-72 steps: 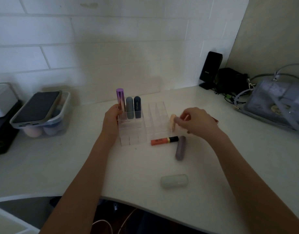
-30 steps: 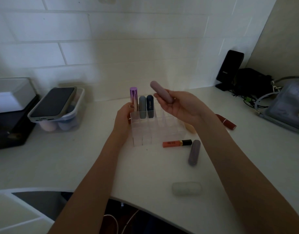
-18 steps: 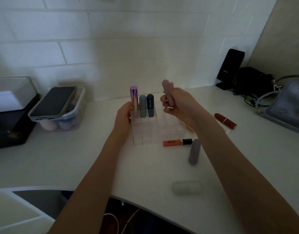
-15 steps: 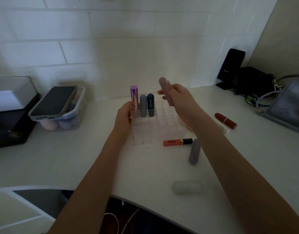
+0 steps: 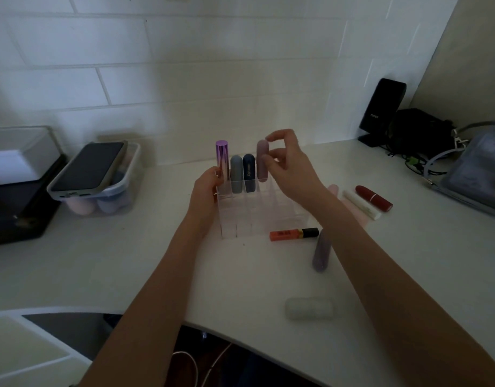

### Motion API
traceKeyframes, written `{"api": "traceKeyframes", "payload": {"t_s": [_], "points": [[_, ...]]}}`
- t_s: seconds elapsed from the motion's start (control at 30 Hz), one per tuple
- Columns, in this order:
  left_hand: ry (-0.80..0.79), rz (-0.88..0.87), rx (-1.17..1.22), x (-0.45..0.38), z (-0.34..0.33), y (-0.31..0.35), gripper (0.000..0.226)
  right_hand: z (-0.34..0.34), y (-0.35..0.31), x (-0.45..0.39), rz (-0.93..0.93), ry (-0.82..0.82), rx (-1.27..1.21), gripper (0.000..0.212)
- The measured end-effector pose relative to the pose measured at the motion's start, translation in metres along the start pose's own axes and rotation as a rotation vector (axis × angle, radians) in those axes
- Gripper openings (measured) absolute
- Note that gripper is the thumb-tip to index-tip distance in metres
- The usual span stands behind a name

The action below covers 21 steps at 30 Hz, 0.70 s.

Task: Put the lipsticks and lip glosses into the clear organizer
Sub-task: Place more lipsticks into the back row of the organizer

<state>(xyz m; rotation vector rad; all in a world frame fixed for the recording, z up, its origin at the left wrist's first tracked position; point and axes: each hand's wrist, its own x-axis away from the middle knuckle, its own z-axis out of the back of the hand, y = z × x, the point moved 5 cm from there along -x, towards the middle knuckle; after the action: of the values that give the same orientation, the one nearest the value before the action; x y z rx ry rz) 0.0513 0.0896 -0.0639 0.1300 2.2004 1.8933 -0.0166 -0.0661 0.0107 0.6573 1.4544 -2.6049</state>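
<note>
The clear organizer (image 5: 268, 216) stands mid-table; my left hand (image 5: 205, 188) grips its left side. Its back row holds a purple metallic lipstick (image 5: 221, 159), a grey one (image 5: 236, 174) and a dark blue one (image 5: 249, 173). My right hand (image 5: 288, 169) pinches a mauve lipstick (image 5: 261, 160), upright with its base in the slot beside the blue one. Lying loose on the table are an orange lip gloss (image 5: 293, 234), a grey-purple lipstick (image 5: 321, 254), a pale frosted tube (image 5: 309, 308), a red lipstick (image 5: 374, 198), a white tube (image 5: 362, 209) and a pink tube (image 5: 355, 216) partly behind my forearm.
A clear tub (image 5: 123, 191) with a phone (image 5: 89, 166) on top sits at the left, beside a black box (image 5: 22, 208). A black speaker (image 5: 383, 110), cables and a grey bag (image 5: 478, 174) fill the back right. The table's curved front edge runs below the frosted tube.
My right hand picked up the mauve lipstick, turned it upright and lowered it into the back-row slot next to the blue one. My left hand stayed on the organizer.
</note>
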Motion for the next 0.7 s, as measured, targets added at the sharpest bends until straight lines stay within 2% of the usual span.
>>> {"api": "traceKeyframes", "payload": {"t_s": [0.07,0.13,0.27,0.37,0.47,0.53,0.63,0.7], "points": [[-0.001,0.0,-0.017,-0.001,0.001,-0.001,0.013,0.0,-0.004,0.004,0.085,-0.021,0.039,0.023],[-0.004,0.012,-0.015,-0.002,0.002,-0.002,0.013,-0.002,-0.003,0.005,0.139,-0.037,0.146,0.015],[0.007,-0.01,-0.017,-0.001,0.002,-0.002,0.011,0.002,0.005,0.002,0.105,0.008,0.178,0.007],[0.02,0.003,-0.001,0.0,0.001,-0.001,0.011,0.004,0.004,0.002,0.087,0.002,0.119,0.009],[0.025,0.051,0.059,0.001,-0.002,-0.002,0.014,0.012,0.005,0.003,0.035,-0.007,-0.016,0.028],[0.043,0.026,0.049,0.0,-0.002,-0.001,0.02,0.029,0.011,0.005,-0.016,0.071,-0.053,0.037],[0.051,-0.005,0.038,0.001,-0.001,0.002,0.019,0.061,0.029,0.011,-0.11,0.241,0.011,0.031],[0.04,-0.007,0.035,0.001,-0.001,0.001,0.016,0.073,0.044,0.021,-0.188,0.263,0.052,0.033]]}}
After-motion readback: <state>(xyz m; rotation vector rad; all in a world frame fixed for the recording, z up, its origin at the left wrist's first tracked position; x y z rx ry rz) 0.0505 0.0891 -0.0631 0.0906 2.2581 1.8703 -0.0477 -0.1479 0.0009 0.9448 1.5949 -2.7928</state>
